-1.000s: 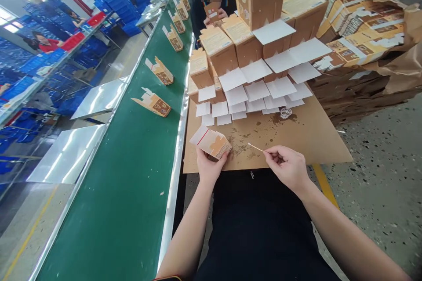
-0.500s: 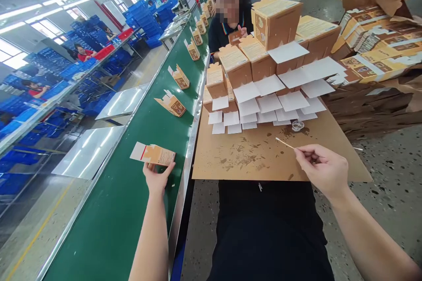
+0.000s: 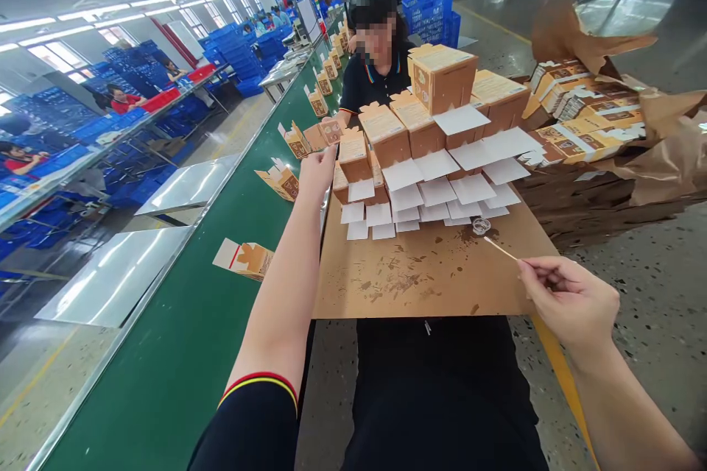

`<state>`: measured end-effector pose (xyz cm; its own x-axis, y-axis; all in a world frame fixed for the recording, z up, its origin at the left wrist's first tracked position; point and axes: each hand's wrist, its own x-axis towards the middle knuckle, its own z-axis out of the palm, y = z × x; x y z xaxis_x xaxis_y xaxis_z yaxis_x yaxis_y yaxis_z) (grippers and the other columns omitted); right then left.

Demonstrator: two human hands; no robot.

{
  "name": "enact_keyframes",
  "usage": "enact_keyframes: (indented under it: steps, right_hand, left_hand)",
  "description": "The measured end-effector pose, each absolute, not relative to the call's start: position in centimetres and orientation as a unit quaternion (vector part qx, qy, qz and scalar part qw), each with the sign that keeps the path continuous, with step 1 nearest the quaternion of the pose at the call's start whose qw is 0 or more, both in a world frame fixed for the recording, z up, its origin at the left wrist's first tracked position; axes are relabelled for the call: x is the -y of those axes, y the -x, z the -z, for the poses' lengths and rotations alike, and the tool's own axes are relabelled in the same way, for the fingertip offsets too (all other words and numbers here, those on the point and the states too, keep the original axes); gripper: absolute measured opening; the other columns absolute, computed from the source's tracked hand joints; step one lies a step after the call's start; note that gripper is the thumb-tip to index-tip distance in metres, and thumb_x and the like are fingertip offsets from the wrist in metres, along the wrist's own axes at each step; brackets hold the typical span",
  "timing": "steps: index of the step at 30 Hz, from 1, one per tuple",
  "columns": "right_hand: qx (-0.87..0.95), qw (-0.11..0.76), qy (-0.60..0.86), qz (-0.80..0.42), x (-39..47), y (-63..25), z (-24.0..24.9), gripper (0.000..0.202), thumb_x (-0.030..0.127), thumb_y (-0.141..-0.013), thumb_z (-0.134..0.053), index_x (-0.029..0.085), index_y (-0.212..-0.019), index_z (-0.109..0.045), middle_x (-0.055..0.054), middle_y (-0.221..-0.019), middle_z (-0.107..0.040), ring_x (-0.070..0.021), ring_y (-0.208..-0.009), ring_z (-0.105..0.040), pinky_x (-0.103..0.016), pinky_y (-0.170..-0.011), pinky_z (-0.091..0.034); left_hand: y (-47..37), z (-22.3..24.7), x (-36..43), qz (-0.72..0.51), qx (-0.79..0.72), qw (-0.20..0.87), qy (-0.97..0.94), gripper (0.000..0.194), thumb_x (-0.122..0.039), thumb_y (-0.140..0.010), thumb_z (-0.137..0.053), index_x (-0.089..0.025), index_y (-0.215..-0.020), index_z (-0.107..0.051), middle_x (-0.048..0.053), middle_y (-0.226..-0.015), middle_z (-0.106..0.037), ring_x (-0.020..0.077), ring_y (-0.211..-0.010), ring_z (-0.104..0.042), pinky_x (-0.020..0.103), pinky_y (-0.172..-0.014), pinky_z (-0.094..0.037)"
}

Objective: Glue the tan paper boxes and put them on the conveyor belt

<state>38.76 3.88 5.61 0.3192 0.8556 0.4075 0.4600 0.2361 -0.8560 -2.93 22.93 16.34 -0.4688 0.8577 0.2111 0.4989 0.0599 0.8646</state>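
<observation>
My left hand [image 3: 317, 168] reaches forward over the belt's right edge, its fingers closed at the lower edge of a small brown carton [image 3: 324, 134]; the fingertips are partly hidden. A co-worker's hand is close behind that carton. My right hand [image 3: 568, 298] pinches a thin cotton swab [image 3: 501, 248], its white tip pointing left towards a small clear dish [image 3: 480, 226] on the cardboard sheet [image 3: 398, 294]. An open-flapped carton [image 3: 251, 259] lies on the green belt, left of my forearm.
More open cartons [image 3: 281, 180] stand in a row along the green conveyor belt [image 3: 182, 353]. Stacked brown boxes [image 3: 442, 81] with white flaps [image 3: 436, 191] cover the sheet's far part. A co-worker [image 3: 373, 66] sits beyond them. Bundled flat cartons [image 3: 591, 129] lie at right.
My left hand has let go of the open carton on the belt and moved forward to another carton beside the co-worker. My right hand has shifted slightly right and down, still with the swab.
</observation>
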Motion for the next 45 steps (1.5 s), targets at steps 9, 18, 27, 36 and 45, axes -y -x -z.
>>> enact_keyframes:
  steps: [9,18,27,36,45]
  right_hand:
    - [0.583,0.582,0.553,-0.128,-3.5,-39.9,-5.7,0.014,0.037,-0.088,-0.085,0.025,-0.081,-0.086,-0.002,-0.064,-0.074,-0.0176,-0.05,-0.064,-0.03,-0.047,-0.055]
    - [0.605,0.512,0.598,-0.118,-6.6,-40.2,-6.6,0.031,0.051,-0.09,-0.077,0.022,-0.08,-0.081,-0.005,-0.069,-0.076,-0.0175,-0.059,-0.068,-0.03,-0.06,-0.06]
    - [0.727,0.257,0.618,-0.152,-12.8,-41.2,-7.1,0.013,0.02,-0.081,-0.07,0.026,-0.07,-0.066,-0.007,-0.068,-0.073,-0.022,-0.064,-0.067,-0.035,-0.065,-0.051]
    - [0.732,0.215,0.635,-0.125,-13.7,-42.1,-7.2,0.013,0.018,-0.084,-0.072,0.024,-0.073,-0.069,-0.008,-0.071,-0.075,-0.0228,-0.066,-0.068,-0.036,-0.065,-0.053]
    - [0.757,0.401,0.426,-0.29,-2.1,-30.0,-1.6,0.018,0.023,-0.103,-0.063,0.025,-0.09,-0.075,-0.002,-0.077,-0.076,-0.0163,-0.063,-0.07,-0.029,-0.06,-0.059]
  left_hand:
    - [-0.8,-16.3,-18.2,-0.285,-0.785,0.185,-0.517,0.045,-0.055,-0.108,-0.055,-0.022,-0.08,-0.067,0.02,-0.103,-0.078,0.0394,-0.111,-0.073,0.047,-0.1,-0.053]
    - [1.3,-11.1,0.1,-0.449,-0.677,0.413,-0.412,0.051,-0.068,-0.089,-0.084,-0.021,-0.11,-0.085,0.014,-0.118,-0.084,0.0361,-0.124,-0.074,0.045,-0.106,-0.06]
    - [1.4,-3.1,9.6,-0.487,-0.534,0.658,-0.212,0.081,-0.049,-0.069,-0.105,-0.023,-0.142,-0.079,0.018,-0.133,-0.084,0.0443,-0.126,-0.079,0.059,-0.111,-0.063]
    - [0.5,-2.1,2.9,-0.63,-0.538,0.499,-0.253,0.081,-0.043,-0.067,-0.107,-0.03,-0.141,-0.076,0.013,-0.151,-0.076,0.0411,-0.152,-0.065,0.058,-0.129,-0.052]
    - [0.7,0.4,0.3,-0.615,-0.579,0.445,-0.297,0.079,-0.045,-0.075,-0.105,-0.029,-0.142,-0.067,0.014,-0.151,-0.074,0.0355,-0.148,-0.069,0.051,-0.126,-0.055]
